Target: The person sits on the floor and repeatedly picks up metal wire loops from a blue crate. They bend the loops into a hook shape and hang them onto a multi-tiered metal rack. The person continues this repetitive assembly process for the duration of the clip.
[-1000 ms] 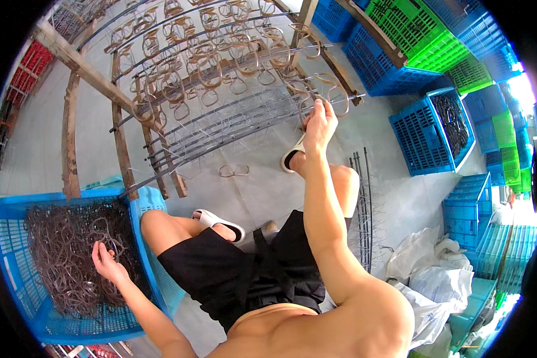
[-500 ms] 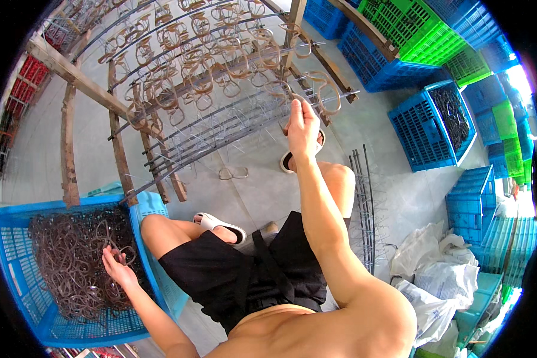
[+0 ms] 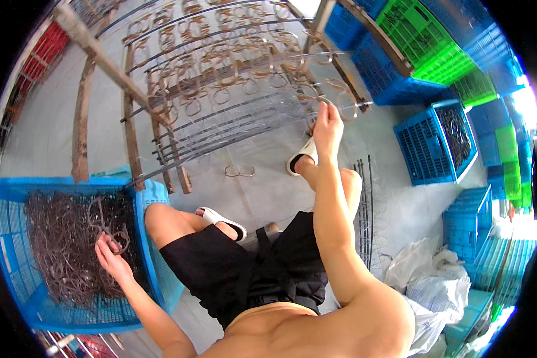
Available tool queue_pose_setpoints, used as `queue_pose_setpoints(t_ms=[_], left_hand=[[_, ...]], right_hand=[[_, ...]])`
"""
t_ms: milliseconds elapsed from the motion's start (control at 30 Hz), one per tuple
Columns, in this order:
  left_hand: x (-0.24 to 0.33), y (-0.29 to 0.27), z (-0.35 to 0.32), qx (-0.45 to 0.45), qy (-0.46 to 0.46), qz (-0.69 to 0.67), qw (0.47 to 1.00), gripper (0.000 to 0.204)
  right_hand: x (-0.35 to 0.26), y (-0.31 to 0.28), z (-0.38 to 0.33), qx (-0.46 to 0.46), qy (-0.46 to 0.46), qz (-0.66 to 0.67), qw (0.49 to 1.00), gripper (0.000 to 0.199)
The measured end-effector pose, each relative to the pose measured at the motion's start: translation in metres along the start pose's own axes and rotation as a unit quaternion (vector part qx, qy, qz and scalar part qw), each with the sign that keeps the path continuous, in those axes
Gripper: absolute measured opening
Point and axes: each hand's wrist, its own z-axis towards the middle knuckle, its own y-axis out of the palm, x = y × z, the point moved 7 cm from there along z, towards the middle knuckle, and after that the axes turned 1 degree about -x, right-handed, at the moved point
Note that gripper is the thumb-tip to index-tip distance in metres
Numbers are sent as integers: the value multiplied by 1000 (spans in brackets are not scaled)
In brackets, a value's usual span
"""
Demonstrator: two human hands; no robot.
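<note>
My left hand (image 3: 111, 261) is over the blue plastic crate (image 3: 152, 268) at the left, its fingers closed on a dark brown eyeglass frame (image 3: 124, 240). Beneath it lies a tangled heap of similar frames (image 3: 59, 250). Stretched out ahead, my right hand (image 3: 329, 134) pinches a brown eyeglass frame (image 3: 309, 95) at the right end of a rack rod; the fingers partly hide it. Rows of brown frames (image 3: 221, 74) hang on wire prongs along the rods of the wooden rack (image 3: 130, 128). Another frame (image 3: 240, 171) lies on the floor between my feet.
Several thin prong-studded rods (image 3: 364, 221) lie beside my right leg. Farther right stands a blue crate (image 3: 420, 152) with dark pieces inside. Green crates (image 3: 411, 39) and blue crates are stacked behind it. White plastic bags (image 3: 438, 298) lie at the lower right.
My left hand has lifted an eyeglass frame slightly clear of the heap. The whole view has shifted, with the rack now farther right; my right hand stays at the rod's end.
</note>
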Motion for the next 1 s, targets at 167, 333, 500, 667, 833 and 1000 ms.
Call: queue_pose_setpoints(t_ms=[167, 333, 500, 667, 833, 1000], left_hand=[[15, 0, -13, -173, -23, 63, 983, 20], [62, 41, -45, -420, 141, 181, 878, 12], [68, 45, -47, -390, 160, 191, 887, 7], [82, 78, -81, -217, 233, 184, 930, 17], [95, 134, -140, -132, 339, 213, 907, 15], [91, 161, -156, -119, 347, 204, 908, 11]], right_hand=[[-104, 39, -110, 93, -278, -295, 909, 43], [-170, 152, -270, -528, -423, 63, 733, 44], [-151, 172, -291, -626, -256, 187, 713, 20], [-92, 151, -278, -514, 140, 378, 757, 59], [-94, 105, -287, -355, 69, 307, 880, 44], [-124, 75, -257, -296, -70, 298, 905, 39]])
